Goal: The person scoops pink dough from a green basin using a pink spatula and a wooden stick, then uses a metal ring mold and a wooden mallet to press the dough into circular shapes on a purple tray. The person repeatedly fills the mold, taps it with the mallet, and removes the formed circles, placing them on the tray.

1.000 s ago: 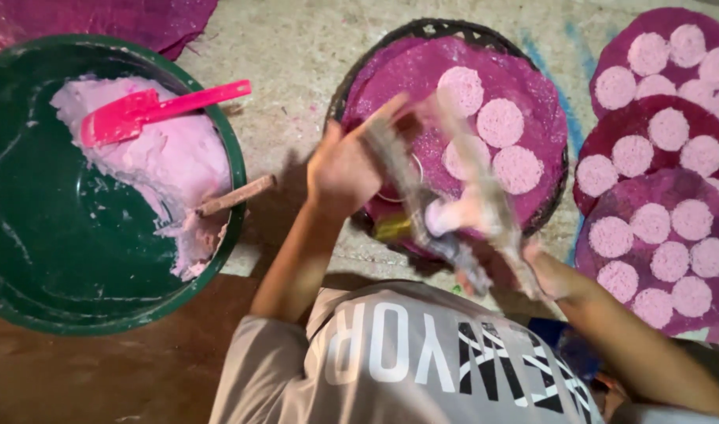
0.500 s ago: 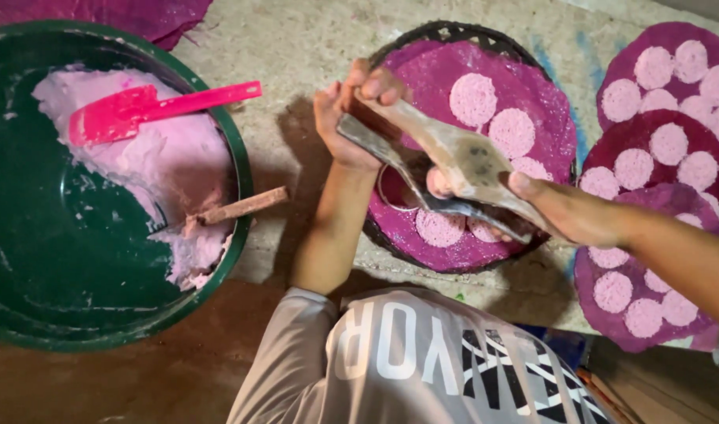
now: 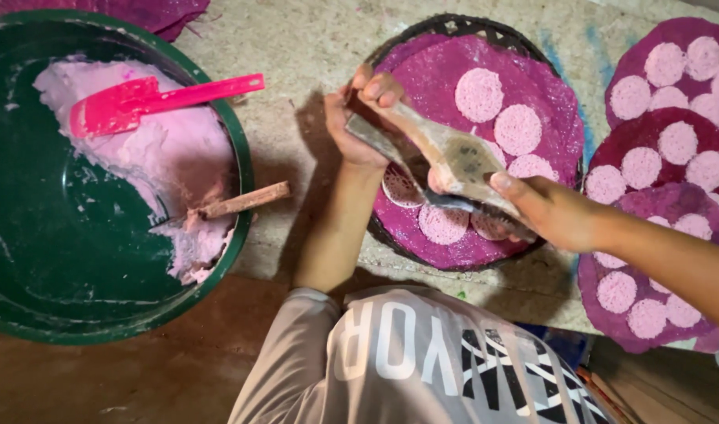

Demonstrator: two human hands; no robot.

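My left hand (image 3: 358, 118) grips one end of a flat two-leaf press (image 3: 446, 161), a worn grey-brown tool held just above a round dark basket tray (image 3: 485, 30). My right hand (image 3: 549, 210) holds the press's other end, thumb on the upper leaf. The two leaves lie close together, and I cannot tell whether anything is between them. A purple sheet (image 3: 446, 74) covers the tray, with several round pale pink discs (image 3: 479, 94) laid out on it; some discs are hidden under the press.
At left, a big green basin (image 3: 53, 259) holds pink dough (image 3: 167, 153), a pink plastic spatula (image 3: 159, 98) and a wooden stick (image 3: 237, 202). More purple sheets with pink discs (image 3: 669, 157) are stacked at right. My grey printed shirt (image 3: 406, 361) fills the bottom.
Both hands carried the press from near my chest out over the tray's middle. Its leaves, spread apart before, now lie nearly together.
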